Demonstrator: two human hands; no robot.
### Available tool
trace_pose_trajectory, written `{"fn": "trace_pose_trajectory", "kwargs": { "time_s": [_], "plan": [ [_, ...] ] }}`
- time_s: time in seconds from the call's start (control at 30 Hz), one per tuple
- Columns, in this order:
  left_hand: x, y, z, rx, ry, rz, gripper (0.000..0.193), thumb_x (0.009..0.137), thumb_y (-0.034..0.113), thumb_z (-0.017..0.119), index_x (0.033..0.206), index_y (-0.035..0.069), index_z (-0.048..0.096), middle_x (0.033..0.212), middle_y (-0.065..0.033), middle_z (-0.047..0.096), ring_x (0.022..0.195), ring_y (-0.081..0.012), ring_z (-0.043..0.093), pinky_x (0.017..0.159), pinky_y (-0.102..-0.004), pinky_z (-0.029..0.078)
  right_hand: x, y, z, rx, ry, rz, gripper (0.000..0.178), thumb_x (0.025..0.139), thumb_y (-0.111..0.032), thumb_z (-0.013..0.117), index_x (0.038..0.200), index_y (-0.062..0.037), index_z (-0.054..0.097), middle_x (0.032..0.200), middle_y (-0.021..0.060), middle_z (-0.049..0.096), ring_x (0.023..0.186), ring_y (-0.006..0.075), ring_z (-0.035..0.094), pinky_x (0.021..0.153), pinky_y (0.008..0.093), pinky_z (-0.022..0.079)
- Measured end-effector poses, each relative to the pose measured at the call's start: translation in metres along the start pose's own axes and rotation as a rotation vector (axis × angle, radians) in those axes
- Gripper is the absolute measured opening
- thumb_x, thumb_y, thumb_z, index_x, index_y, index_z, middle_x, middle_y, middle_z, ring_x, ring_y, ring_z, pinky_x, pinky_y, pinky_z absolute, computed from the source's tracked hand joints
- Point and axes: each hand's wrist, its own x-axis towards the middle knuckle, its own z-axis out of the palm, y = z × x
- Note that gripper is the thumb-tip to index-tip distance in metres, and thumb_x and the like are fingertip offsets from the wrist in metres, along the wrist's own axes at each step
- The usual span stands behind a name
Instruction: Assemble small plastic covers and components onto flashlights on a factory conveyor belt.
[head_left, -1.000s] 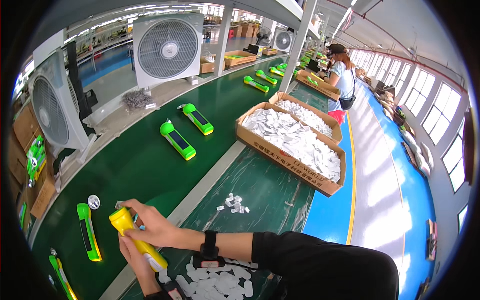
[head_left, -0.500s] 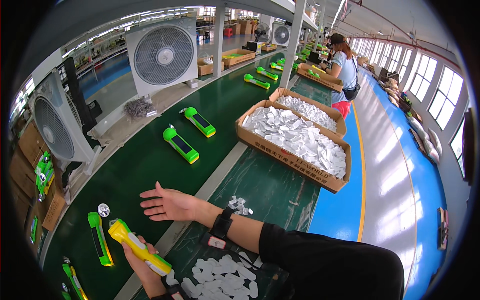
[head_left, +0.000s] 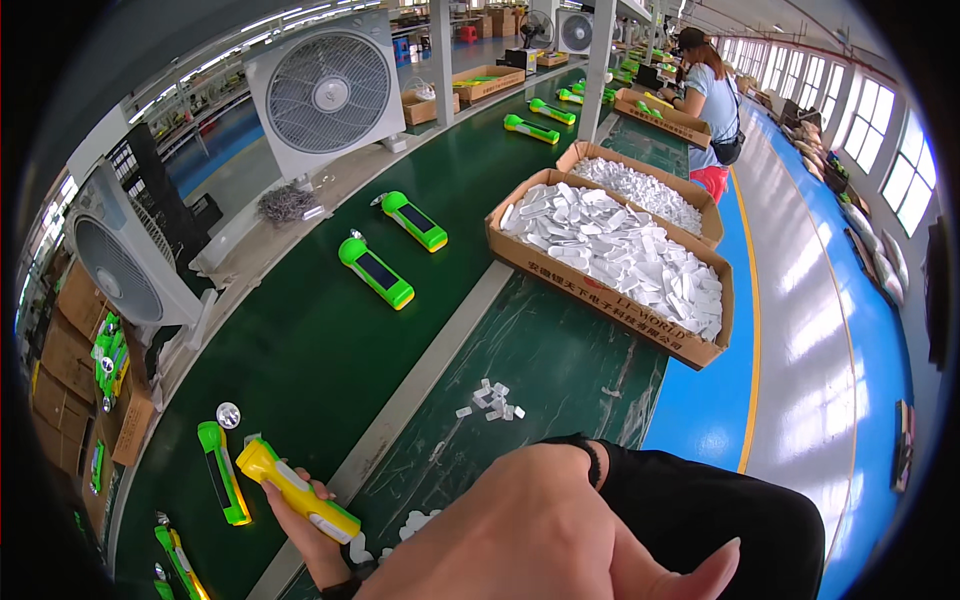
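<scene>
My left hand (head_left: 308,528) is closed round a yellow flashlight (head_left: 292,490), held tilted over the edge of the green belt (head_left: 300,365), its yellow head pointing up and left. My right hand (head_left: 500,530) is raised close to the camera, back of the hand showing and thumb sticking out to the right; its other fingers are hidden. Beside the held flashlight lies a green flashlight (head_left: 222,470) with a round silver reflector (head_left: 228,415). White oval pieces (head_left: 415,523) are partly covered by my right hand. Small clear-white pieces (head_left: 490,399) lie in a cluster beyond it.
A cardboard box (head_left: 600,306) of white pieces stands ahead, a second box (head_left: 712,225) behind it. Two green flashlights (head_left: 376,272) lie farther up the belt. Fans (head_left: 330,95) line the far left side. A co-worker (head_left: 710,105) stands farther along.
My right hand has swung back from over the belt, toward the camera and lower right. The left hand keeps hold of the flashlight. The view has shifted slightly.
</scene>
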Motion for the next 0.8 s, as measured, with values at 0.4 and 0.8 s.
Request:
{"fn": "trace_pose_trajectory", "kwargs": {
  "time_s": [0.4,0.8],
  "plan": [
    [0.0,-0.004,0.003,0.016,0.038,-0.014,0.048,0.095,0.049,0.035,0.121,0.009,0.042,0.082,-0.0033,0.051,0.057,-0.0123,0.049,0.055,-0.0274,0.041,0.005,-0.034,-0.008,0.012,0.02,0.106,0.057,0.087,-0.061,0.036,0.091,-0.0094,0.06,0.096,0.0053,0.051,0.081,0.0206,0.051,0.064,0.0371,0.042],
    [-0.004,0.004,0.015,0.02,0.106,-0.032,0.047,0.095,0.048,0.036,0.122,0.009,0.042,0.083,-0.0042,0.051,0.057,-0.0128,0.049,0.055,-0.027,0.042,0.005,-0.059,-0.012,0.098,0.046,0.193,0.047,0.089,-0.052,0.039,0.094,-0.0108,0.06,0.096,0.005,0.053,0.08,0.0213,0.054,0.065,0.0384,0.043]
  ]
}}
